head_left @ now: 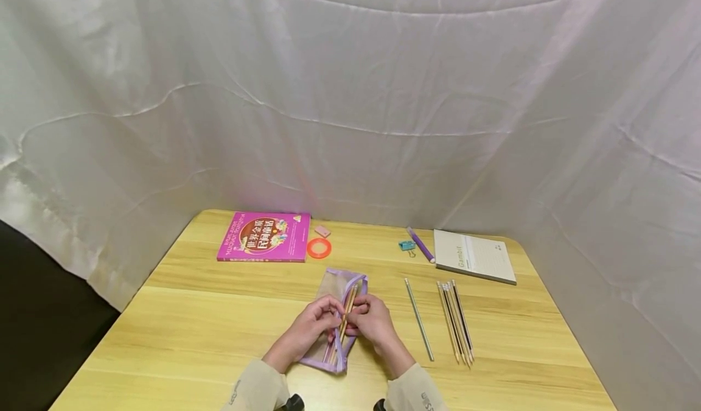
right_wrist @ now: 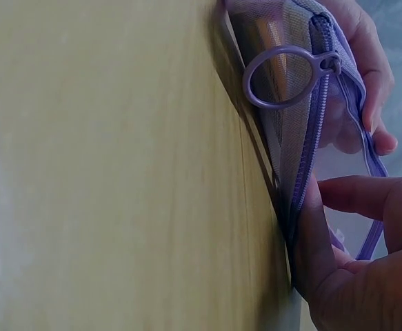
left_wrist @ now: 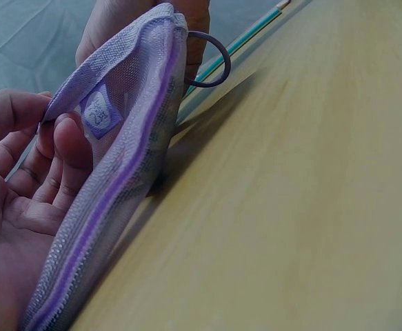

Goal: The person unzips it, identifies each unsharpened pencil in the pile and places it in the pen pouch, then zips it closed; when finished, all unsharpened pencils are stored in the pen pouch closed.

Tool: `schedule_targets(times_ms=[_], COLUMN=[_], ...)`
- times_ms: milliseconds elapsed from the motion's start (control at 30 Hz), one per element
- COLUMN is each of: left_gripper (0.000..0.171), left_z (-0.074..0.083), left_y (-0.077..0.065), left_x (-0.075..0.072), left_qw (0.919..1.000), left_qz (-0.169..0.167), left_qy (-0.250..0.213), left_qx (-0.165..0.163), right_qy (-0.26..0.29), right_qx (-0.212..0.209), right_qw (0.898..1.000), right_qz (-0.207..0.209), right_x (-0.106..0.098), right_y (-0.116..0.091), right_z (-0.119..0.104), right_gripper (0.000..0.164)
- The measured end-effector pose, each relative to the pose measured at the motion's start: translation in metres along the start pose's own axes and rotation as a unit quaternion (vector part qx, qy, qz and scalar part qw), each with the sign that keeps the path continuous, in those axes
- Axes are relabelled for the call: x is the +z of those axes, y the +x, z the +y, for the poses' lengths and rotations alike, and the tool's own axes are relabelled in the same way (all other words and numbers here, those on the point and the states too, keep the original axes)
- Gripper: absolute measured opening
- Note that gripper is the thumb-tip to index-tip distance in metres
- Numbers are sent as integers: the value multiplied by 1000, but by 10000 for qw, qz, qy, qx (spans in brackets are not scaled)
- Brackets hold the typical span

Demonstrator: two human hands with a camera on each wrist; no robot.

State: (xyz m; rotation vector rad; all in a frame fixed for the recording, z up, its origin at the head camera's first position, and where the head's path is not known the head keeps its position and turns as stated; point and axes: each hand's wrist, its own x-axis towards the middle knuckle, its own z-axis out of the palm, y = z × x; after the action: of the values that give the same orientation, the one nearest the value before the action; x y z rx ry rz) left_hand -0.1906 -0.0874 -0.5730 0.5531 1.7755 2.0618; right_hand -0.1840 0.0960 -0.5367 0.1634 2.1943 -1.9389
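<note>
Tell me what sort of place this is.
Probably a screened-off desk work area, though the wider room is hidden: pale fabric hangs around a wooden table, with loose pencils laid on it.

A magenta book (head_left: 265, 237) lay at the desk's (head_left: 164, 319) far left. Just right of it were a pink eraser (head_left: 322, 231) and, nearer, an orange ring (head_left: 310, 249). At far right lay a notebook (head_left: 474, 256), with a purple pen (head_left: 420, 245) and teal clip (head_left: 407, 246) to its left. Pale curtain (head_left: 350, 94) hung behind.
</note>
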Motion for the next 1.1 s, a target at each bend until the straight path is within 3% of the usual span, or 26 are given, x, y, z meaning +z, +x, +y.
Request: schedule_targets(times_ms=[700, 867, 1100], left_gripper=[26, 27, 27], left_z=[2, 2, 0], left_y=[0, -1, -1], left_x=[0, 0, 1], left_qw=[10000, 10000, 10000], left_qz=[-18, -2, 31], left_qy=[-42, -74, -54], left_qx=[-14, 7, 16], right_qy=[44, -250, -750], right_qx=[-39, -204, -455], right_qw=[10000, 9994, 9934], right_qz=[-14, 125, 738], right_x=[-4, -20, -61], right_y=[-4, -9, -12], right_z=[-5, -13, -22], right_gripper=[45, 47, 43])
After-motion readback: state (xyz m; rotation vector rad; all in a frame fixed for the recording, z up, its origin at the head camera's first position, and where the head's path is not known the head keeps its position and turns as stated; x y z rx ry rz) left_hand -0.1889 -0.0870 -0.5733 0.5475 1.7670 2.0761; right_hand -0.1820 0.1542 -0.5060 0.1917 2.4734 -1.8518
